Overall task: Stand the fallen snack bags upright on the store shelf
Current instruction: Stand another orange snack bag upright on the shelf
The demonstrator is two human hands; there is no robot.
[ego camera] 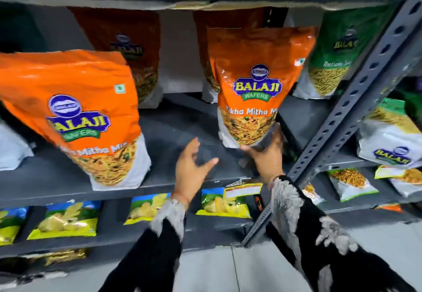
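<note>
My right hand (266, 152) grips the bottom of an orange Balaji snack bag (255, 81) and holds it upright just above the grey shelf (178, 122), near the right post. My left hand (190, 166) hovers with spread fingers over the shelf's front edge, a little left of that bag, touching nothing. A second orange bag (75, 113) of the same kind stands at the shelf's front left, leaning slightly.
Two darker orange bags (127, 47) stand at the back of the shelf, and a green bag (335, 51) at the back right. A perforated grey post (356, 99) slants down on the right. Yellow-green chip packets (66, 221) lie on the lower shelf; white bags (392, 138) fill the neighbouring rack.
</note>
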